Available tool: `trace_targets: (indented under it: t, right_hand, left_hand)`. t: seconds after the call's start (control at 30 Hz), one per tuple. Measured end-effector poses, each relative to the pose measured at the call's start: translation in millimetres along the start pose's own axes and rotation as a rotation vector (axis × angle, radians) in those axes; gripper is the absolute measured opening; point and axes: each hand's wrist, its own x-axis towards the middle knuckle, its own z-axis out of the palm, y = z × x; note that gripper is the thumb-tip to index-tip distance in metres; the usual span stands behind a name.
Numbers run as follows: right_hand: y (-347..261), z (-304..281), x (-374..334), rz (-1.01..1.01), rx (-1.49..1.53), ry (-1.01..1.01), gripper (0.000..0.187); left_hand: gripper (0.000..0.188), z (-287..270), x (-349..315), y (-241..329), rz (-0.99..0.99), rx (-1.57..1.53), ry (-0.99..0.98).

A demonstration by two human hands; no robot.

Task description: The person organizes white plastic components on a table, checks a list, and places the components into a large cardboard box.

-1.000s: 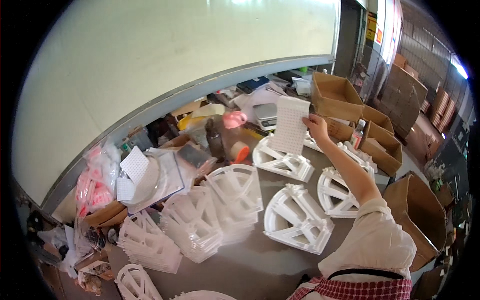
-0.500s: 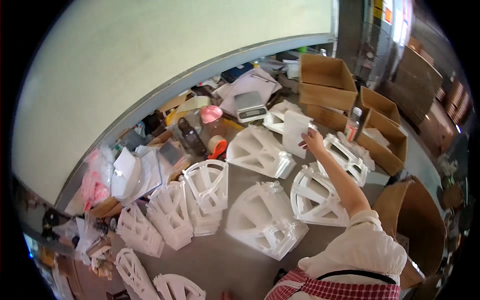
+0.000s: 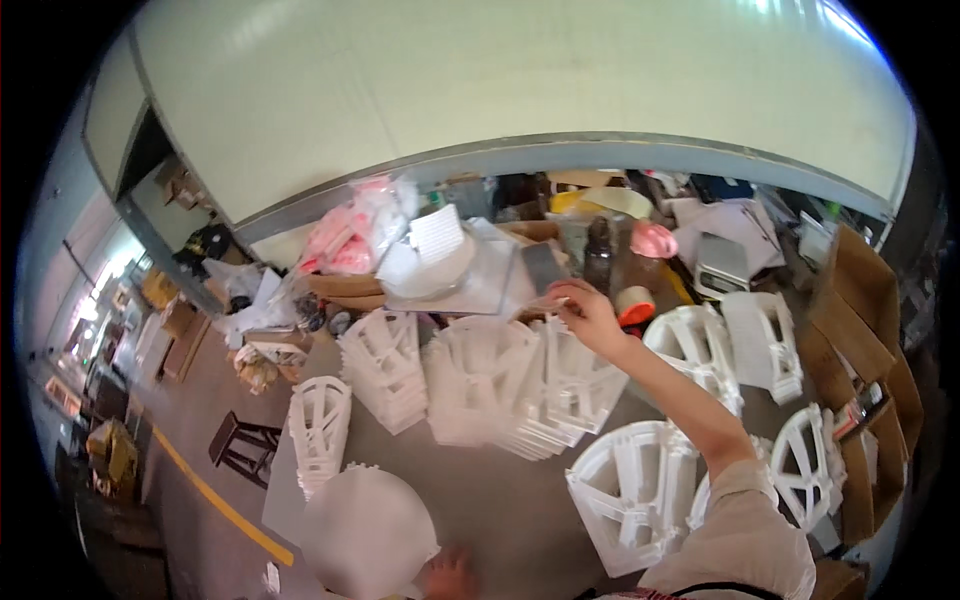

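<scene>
My right hand [image 3: 588, 318] is stretched over the table at the far side of the stacked white plastic fan-shaped frames [image 3: 575, 385]. Its fingers are pinched together at the top of a stack; what is between them I cannot make out. To the left, another stack [image 3: 480, 365] looks blurred and partly see-through. At the near edge, my left hand [image 3: 450, 577] is smeared by motion beside a rounded white piece [image 3: 370, 530], also blurred. Whether that hand grips the piece is unclear. A narrow fan-shaped stack [image 3: 320, 425] and a wider one [image 3: 385, 365] lie beyond it.
More fan frames [image 3: 640, 490] lie at the right, and a perforated white sheet [image 3: 750, 340] rests on a stack. Cardboard boxes [image 3: 855, 310] line the right side. Behind stand a scale [image 3: 722, 262], a dark bottle [image 3: 598, 255] and plastic bags [image 3: 360, 225]. A stool [image 3: 245, 445] is at left.
The view has turned left. My right hand has left the perforated sheet and moved left to the stacked frames. My left hand and the rounded white piece now show at the near edge.
</scene>
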Motion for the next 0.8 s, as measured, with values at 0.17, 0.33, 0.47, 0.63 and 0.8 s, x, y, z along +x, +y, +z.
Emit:
trace_targets:
  t: [0.17,0.33,0.47,0.63,0.8]
  right_hand:
    - [29.3,121.1,93.2,-0.02,-0.035,-0.022,0.019]
    - [52.5,184.7,171.8,-0.272,-0.331,0.059,0.012]
    - [50.3,235.3,202.9,0.082,-0.507,-0.115,0.021]
    - [8.7,327.9,201.6,0.171,-0.534,-0.145,0.061]
    - [16.3,354.3,220.2,0.273,-0.713,-0.094,0.067]
  left_hand:
    - [0.052,-0.4,3.8,-2.1,-0.037,-0.149,-0.011]
    - [0.046,10.4,-6.9,-2.3,-0.057,-0.154,-0.158]
    - [0.05,5.4,-4.6,2.7,-0.163,-0.155,-0.255]
    - [0.05,23.7,-15.9,-4.2,-0.135,-0.109,-0.09]
    - [0.049,14.0,-10.0,-1.2,-0.215,-0.154,-0.144]
